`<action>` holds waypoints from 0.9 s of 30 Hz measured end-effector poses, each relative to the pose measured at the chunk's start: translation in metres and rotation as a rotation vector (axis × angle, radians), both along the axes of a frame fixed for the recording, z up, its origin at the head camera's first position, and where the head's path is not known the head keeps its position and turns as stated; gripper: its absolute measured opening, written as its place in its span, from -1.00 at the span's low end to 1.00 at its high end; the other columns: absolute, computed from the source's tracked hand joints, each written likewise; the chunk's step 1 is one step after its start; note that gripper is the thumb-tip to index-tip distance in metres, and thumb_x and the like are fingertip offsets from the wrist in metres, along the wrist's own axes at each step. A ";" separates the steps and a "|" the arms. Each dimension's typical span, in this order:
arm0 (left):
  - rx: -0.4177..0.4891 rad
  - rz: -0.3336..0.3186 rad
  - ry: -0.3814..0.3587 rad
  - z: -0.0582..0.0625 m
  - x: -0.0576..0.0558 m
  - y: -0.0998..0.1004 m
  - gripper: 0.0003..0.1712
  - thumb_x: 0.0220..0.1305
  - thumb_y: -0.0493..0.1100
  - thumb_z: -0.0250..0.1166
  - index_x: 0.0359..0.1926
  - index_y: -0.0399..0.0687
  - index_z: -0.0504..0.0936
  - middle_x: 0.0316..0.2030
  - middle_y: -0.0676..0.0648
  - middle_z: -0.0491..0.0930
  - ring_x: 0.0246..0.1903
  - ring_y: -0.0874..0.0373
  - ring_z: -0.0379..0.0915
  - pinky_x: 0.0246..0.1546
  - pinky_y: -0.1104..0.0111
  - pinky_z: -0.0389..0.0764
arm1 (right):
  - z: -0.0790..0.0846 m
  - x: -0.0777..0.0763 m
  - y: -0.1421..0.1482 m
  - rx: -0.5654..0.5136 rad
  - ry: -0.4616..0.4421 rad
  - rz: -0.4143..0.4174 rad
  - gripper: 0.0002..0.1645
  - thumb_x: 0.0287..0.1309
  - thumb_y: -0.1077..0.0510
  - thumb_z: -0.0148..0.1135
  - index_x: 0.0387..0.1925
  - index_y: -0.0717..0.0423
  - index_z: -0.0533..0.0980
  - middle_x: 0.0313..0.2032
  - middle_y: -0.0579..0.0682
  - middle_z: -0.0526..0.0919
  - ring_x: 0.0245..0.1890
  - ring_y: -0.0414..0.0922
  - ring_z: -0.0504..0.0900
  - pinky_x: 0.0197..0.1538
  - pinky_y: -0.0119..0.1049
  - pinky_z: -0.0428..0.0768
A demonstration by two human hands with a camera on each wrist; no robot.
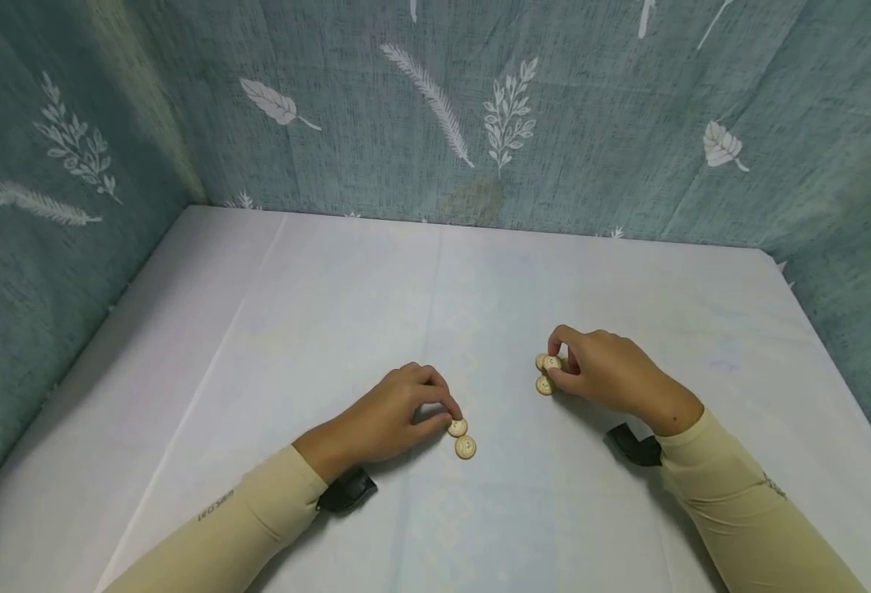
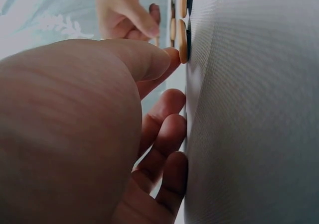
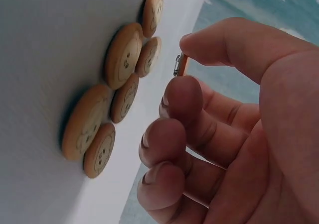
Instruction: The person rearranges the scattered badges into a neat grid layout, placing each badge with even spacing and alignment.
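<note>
In the right wrist view, the thumb and forefinger of my right hand [image 1: 606,371] pinch a round wooden button [image 3: 183,64] with a small metal clasp on its back. Seen from the head, this pale button is just over other buttons [image 1: 545,385] on the table. My left hand [image 1: 402,412] rests low over the cloth, its thumb and forefinger tips at the upper left edge of another button [image 1: 458,429]. That button lies flat beside a second one [image 1: 465,447]. From the left wrist, its edge [image 2: 183,47] shows right at the forefinger tip, the other fingers loosely bent.
Several wooden buttons [image 3: 123,57] with drawn lines and dark holes lie close together near my right hand. A white cloth [image 1: 317,305] covers the table. Green leaf-patterned fabric [image 1: 376,132] hangs behind and at the sides. Black straps [image 1: 347,492] sit under both wrists.
</note>
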State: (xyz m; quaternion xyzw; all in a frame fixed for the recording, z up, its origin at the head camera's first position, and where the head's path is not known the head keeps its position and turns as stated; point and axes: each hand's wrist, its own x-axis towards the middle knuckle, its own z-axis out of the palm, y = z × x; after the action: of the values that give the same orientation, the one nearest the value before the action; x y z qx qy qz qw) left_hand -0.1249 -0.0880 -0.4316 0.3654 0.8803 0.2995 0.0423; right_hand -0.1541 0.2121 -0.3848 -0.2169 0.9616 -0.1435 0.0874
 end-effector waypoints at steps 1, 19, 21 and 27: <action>-0.002 -0.001 -0.006 0.000 0.000 0.000 -0.86 0.21 -0.07 0.21 -0.30 0.36 0.65 -0.26 0.30 0.44 -0.14 0.36 0.30 -0.05 0.38 0.38 | 0.000 0.000 0.001 0.000 -0.009 -0.004 -0.79 0.12 0.01 0.18 -0.25 -0.01 0.41 -0.66 -0.24 0.44 -0.70 -0.30 0.35 -0.60 -0.40 0.33; -0.004 0.003 0.003 0.003 0.000 0.000 -0.87 0.21 -0.07 0.22 -0.30 0.35 0.65 -0.26 0.31 0.43 -0.13 0.35 0.30 -0.05 0.38 0.38 | 0.002 -0.009 0.012 0.006 -0.013 -0.055 -0.77 0.15 0.02 0.15 -0.21 0.03 0.41 -0.65 -0.20 0.45 -0.70 -0.27 0.36 -0.61 -0.38 0.33; 0.000 0.006 0.010 0.003 0.000 0.001 -0.87 0.20 -0.08 0.23 -0.31 0.35 0.65 -0.26 0.30 0.43 -0.13 0.35 0.31 -0.05 0.37 0.38 | 0.001 -0.011 0.013 0.008 -0.006 -0.065 -0.77 0.15 0.02 0.14 -0.21 0.02 0.41 -0.65 -0.19 0.46 -0.70 -0.26 0.36 -0.61 -0.37 0.33; -0.015 0.006 -0.008 0.002 -0.001 0.000 -0.88 0.22 -0.05 0.21 -0.29 0.37 0.64 -0.25 0.31 0.42 -0.12 0.36 0.30 -0.03 0.36 0.38 | 0.002 -0.015 0.018 0.019 -0.022 -0.093 -0.76 0.16 0.01 0.13 -0.20 0.03 0.41 -0.64 -0.17 0.47 -0.71 -0.24 0.36 -0.62 -0.36 0.33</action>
State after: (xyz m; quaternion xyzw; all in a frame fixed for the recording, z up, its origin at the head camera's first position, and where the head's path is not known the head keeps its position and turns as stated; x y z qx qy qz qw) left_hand -0.1254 -0.0881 -0.4297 0.3613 0.8834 0.2946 0.0479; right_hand -0.1691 0.2303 -0.3833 -0.1697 0.9710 -0.1406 0.0930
